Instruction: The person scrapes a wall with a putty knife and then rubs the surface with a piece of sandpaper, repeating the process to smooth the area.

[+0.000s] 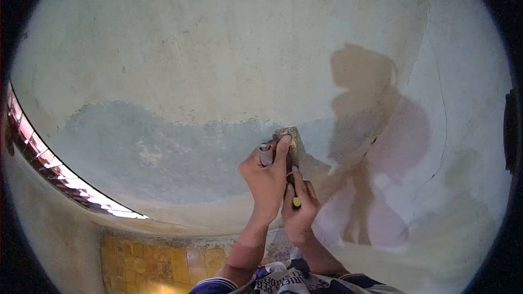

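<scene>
My left hand [264, 177] is closed around a small flat trowel [287, 132] with a worn, stained plate, its thumb pressed along the face. A grey rounded piece [266, 154], which looks like the trowel's handle, sticks out beside the curled fingers. Just below and to the right, my right hand [303, 209] grips a putty knife [297, 201] by a dark handle with a yellow-green end. The putty knife's upper part meets or overlaps the trowel, and its blade is hard to make out. Both tools are held in front of the patched wall [218, 147].
A blue-grey patch [136, 152] spreads across the pale wall. Cracks run down the adjoining wall [441, 103] on the right, where shadows fall. A slatted opening [60, 174] lets in light at left. Yellow-brown tiles [158, 258] lie below, and a dark object [511, 130] is at the right edge.
</scene>
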The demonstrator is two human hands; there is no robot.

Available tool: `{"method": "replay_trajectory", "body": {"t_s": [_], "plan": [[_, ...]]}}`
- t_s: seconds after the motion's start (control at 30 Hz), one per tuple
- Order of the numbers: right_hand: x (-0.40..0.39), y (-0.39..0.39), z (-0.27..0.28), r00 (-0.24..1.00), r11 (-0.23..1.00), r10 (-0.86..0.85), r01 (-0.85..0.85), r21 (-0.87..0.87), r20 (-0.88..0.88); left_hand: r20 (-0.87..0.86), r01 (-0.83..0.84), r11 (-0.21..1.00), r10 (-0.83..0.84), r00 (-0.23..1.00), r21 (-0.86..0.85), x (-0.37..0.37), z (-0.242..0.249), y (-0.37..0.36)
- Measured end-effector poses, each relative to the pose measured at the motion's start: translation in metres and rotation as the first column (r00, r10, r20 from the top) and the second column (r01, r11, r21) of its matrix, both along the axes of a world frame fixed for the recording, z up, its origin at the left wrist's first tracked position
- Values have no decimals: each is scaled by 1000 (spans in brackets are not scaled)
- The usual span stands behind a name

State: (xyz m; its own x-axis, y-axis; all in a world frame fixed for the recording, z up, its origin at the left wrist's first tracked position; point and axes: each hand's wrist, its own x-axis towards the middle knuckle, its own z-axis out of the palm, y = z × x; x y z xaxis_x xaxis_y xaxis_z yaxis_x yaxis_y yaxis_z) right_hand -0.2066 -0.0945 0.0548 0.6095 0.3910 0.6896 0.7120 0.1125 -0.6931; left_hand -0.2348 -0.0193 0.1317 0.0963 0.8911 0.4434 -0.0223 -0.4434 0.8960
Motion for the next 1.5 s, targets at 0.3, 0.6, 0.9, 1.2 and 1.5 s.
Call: {"method": "replay_trajectory", "body": {"t_s": [0.3,0.6,0.9,1.2,1.5], "plan": [[-1,-2,4,999,999,34,-34,-16,1,17,-27,997,26,1000,77,1,1,3],[4,-83,-51,937,955,290,-297,-7,-196,-49,169,972,-179,983,-161,-6,-44,-52],[79,-116,-40,937,975,-176,208,76,-301,-63,530,833,-544,837,-160,45,-61,-79],[124,-88,-6,979,984,-146,158,81,-140,3,533,838,-537,844,-116,55,-67,-74],[138,-104,-6,979,981,-148,163,103,-141,-20,539,827,-549,836,-160,41,-100,-71]]}}
